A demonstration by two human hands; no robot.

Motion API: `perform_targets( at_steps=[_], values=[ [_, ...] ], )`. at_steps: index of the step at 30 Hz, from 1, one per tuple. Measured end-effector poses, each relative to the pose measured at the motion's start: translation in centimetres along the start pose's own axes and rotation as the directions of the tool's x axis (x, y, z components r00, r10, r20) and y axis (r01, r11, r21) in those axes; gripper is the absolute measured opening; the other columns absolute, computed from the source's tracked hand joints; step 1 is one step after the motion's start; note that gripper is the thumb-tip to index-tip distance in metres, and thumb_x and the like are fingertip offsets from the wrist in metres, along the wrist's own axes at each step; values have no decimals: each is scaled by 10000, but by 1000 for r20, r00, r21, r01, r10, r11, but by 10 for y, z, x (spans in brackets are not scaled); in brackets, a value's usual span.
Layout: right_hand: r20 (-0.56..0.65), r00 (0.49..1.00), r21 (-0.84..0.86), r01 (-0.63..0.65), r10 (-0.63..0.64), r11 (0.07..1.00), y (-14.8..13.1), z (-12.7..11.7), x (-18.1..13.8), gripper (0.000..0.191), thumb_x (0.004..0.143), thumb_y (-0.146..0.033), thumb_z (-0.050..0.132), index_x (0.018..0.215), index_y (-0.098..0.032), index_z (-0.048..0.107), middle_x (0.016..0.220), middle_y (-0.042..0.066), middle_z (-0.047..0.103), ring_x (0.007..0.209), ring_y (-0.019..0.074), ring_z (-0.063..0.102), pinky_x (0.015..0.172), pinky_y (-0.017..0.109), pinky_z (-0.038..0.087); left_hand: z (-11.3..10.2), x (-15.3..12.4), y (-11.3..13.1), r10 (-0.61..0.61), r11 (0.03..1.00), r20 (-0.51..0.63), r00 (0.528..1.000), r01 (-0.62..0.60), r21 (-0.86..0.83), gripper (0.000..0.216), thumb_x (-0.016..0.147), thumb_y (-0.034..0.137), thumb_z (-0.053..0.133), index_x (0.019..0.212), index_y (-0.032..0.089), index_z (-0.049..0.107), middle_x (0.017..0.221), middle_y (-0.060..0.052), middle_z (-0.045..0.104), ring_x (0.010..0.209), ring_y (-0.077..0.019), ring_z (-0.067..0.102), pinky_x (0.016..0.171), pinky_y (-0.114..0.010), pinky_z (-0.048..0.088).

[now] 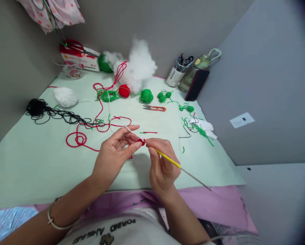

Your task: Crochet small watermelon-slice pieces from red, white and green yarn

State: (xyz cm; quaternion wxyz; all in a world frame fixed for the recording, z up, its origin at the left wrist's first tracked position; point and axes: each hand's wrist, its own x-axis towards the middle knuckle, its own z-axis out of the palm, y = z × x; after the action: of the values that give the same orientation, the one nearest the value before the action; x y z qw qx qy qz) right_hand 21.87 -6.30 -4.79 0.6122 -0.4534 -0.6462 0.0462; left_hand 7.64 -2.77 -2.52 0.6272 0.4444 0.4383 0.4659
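My left hand pinches a small red crocheted piece between thumb and fingers, with red yarn running from it across the table. My right hand grips a yellow-handled crochet hook, its tip at the red piece and its metal end pointing down to the right. Both hands hover over the pale green table cover near its front edge.
Further back lie orange thread snips, a red ball, green yarn pieces, white stuffing, black yarn, white yarn, a jar of tools, a bottle and a boxed item.
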Motion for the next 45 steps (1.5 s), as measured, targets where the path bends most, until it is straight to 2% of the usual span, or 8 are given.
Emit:
perform_targets(
  at_steps=[7, 13, 18, 24, 32, 36, 39, 45],
  values=[
    [14, 1000, -37, -10, 10, 999, 0, 2, -4, 308, 1001, -100, 582, 1208, -290, 710, 978, 41, 771, 887, 194, 733, 754, 372, 632, 2, -1, -3, -57, 985, 52, 997, 65, -159, 406, 798, 270, 875, 1185, 224, 761, 859, 20, 644, 804, -126, 601, 698, -218, 492],
    [76, 976, -182, 215, -205, 959, 4, -5, -8, 429, 968, -93, 640, 1325, -322, 705, 1106, 77, 749, 987, 215, 735, 771, 365, 643, -3, -4, -1, -213, 923, 230, 950, 273, -271, 482, 786, 311, 901, 1245, 234, 772, 763, 21, 640, 698, -103, 537, 694, -217, 463],
    [120, 991, 155, -73, 55, 985, -2, -21, 6, 261, 996, -108, 601, 1146, -251, 759, 972, 56, 765, 877, 187, 725, 744, 352, 627, -14, -1, 8, -318, 887, 265, 910, 384, -255, 472, 793, 292, 893, 1251, 242, 789, 782, 11, 628, 684, -89, 518, 668, -193, 455],
    [157, 912, 481, -405, 378, 777, -5, -20, 12, 166, 1016, -255, 616, 964, -223, 771, 859, 37, 737, 690, 154, 688, 597, 311, 592, -11, -3, 13, -200, 952, 244, 949, 247, -179, 405, 776, 256, 897, 1174, 273, 824, 769, 18, 630, 717, -105, 558, 690, -202, 486],
    [102, 973, 209, -224, 206, 952, -8, -7, 4, 216, 1004, -151, 607, 1086, -264, 771, 954, 39, 770, 810, 164, 725, 673, 317, 627, -3, -7, 1, -115, 970, 155, 981, 144, -196, 420, 805, 265, 888, 1213, 312, 800, 846, 18, 692, 814, -126, 634, 820, -250, 528],
    [115, 993, -21, 15, -13, 1000, -5, -9, 0, 346, 982, -114, 625, 1240, -313, 742, 1102, 62, 752, 967, 194, 741, 782, 352, 646, -2, -4, -4, -218, 903, 212, 953, 279, -326, 400, 808, 297, 885, 1201, 276, 812, 872, -8, 722, 795, -120, 618, 764, -222, 513],
    [76, 990, 119, -130, 121, 984, -2, -12, 7, 246, 1001, -141, 604, 1127, -277, 767, 989, 50, 755, 859, 181, 730, 722, 340, 630, -5, -2, -2, -308, 851, 255, 917, 385, -357, 328, 800, 277, 879, 1122, 225, 843, 883, -24, 706, 722, -95, 561, 683, -195, 488],
    [147, 915, 390, -404, 377, 828, 2, -11, 14, 156, 1001, -287, 642, 966, -226, 781, 907, 51, 766, 750, 166, 692, 649, 327, 596, -8, 0, 2, -224, 935, 203, 953, 269, -230, 375, 798, 261, 876, 1166, 309, 827, 832, 11, 646, 708, -100, 538, 614, -198, 429]
  ],
)
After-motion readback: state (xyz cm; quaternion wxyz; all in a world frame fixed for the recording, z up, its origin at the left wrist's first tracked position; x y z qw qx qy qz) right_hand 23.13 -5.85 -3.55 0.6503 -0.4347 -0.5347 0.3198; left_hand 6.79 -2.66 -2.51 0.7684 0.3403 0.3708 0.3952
